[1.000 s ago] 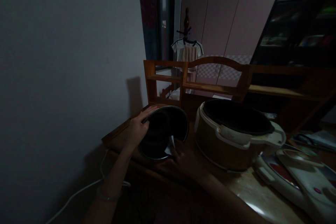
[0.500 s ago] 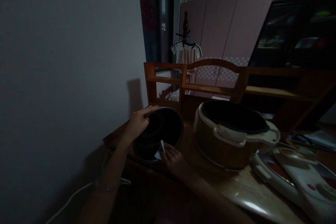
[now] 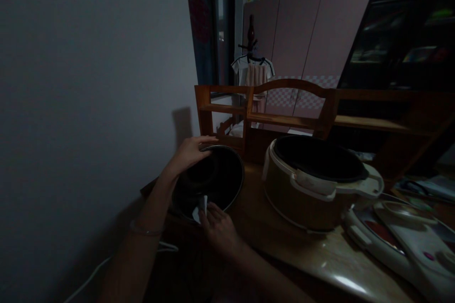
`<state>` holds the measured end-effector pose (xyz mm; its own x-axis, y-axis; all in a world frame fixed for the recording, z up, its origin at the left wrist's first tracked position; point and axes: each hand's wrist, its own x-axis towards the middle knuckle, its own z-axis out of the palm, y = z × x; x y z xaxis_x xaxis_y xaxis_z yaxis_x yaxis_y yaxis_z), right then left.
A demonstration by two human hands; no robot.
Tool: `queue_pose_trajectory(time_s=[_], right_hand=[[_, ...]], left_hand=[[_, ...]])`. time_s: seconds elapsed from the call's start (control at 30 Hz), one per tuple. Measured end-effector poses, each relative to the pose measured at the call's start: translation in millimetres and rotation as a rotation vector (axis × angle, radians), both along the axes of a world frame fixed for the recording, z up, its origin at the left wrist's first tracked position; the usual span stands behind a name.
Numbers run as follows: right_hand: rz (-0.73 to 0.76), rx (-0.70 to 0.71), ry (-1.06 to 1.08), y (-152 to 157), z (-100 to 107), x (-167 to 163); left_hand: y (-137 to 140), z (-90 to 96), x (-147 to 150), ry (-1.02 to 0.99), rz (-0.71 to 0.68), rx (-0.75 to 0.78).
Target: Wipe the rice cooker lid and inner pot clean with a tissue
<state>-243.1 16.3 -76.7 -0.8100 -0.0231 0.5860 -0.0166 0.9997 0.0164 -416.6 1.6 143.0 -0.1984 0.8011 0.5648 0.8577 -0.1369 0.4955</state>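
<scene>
A black inner pot (image 3: 222,177) is tipped on the table's left end, its mouth facing me. My left hand (image 3: 190,154) grips the far left of its rim, fingers stretched along the outside and the thumb side over the edge. Pinched in my right hand (image 3: 218,229) is a folded white tissue or thin cloth (image 3: 199,213), which lies against the pot's near rim. Whether it touches the inside or just the edge is too dark to tell. To the right stands a cooker body (image 3: 302,203) with a black pot (image 3: 316,156) in it.
A cooker lid (image 3: 401,236) lies on the tabletop (image 3: 320,255) at the right. Behind the pots rises a wooden shelf (image 3: 287,118). The wall (image 3: 106,80) is close on the left. A white cable (image 3: 92,274) hangs below the table's left end.
The tipped pot has turned or shifted slightly left. My right hand has moved left and a little down along its rim with the white tissue or cloth; my left hand has shifted slightly up.
</scene>
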Motion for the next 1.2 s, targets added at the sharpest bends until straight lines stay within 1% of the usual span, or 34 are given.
queue_pose_trajectory(time_s=[0.1, 0.2, 0.27, 0.33, 0.43, 0.5, 0.6, 0.7, 0.8, 0.93, 1.03, 1.2], right_hand=[[-0.016, -0.001, 0.029, 0, -1, -1], [-0.046, -0.048, 0.051, 1, 0, -3], [-0.050, -0.080, 0.057, 2, 3, -4], [-0.052, -0.096, 0.059, 3, 5, -6], [-0.059, -0.096, 0.042, 4, 9, -9], [-0.069, -0.101, 0.031, 4, 12, -9], [-0.082, -0.144, 0.022, 3, 15, -6], [-0.070, -0.188, -0.003, 4, 16, -1], [-0.072, -0.198, -0.010, 9, 12, 8], [-0.066, -0.193, -0.034, 23, 12, 25], [-0.052, -0.175, -0.054, 36, 19, 40], [-0.091, -0.117, -0.073, 56, 30, 55]], left_hand=[[-13, -7.4, 6, 0.038, 0.035, 0.070], [-33, -24.7, 11, 0.054, 0.127, 0.155], [-45, -40.6, 12, -0.004, 0.202, 0.207], [-51, -57.4, 12, -0.107, 0.247, 0.243], [-50, -76.8, 13, -0.219, 0.235, 0.293], [-46, -82.6, 14, -0.274, 0.212, 0.319], [-40, -82.2, 17, -0.329, 0.179, 0.326], [-37, -77.7, 22, -0.328, 0.154, 0.305], [-37, -74.5, 26, -0.323, 0.135, 0.296], [-36, -72.3, 30, -0.315, 0.139, 0.293], [-35, -71.6, 31, -0.306, 0.137, 0.304], [-31, -72.1, 29, -0.283, 0.133, 0.296]])
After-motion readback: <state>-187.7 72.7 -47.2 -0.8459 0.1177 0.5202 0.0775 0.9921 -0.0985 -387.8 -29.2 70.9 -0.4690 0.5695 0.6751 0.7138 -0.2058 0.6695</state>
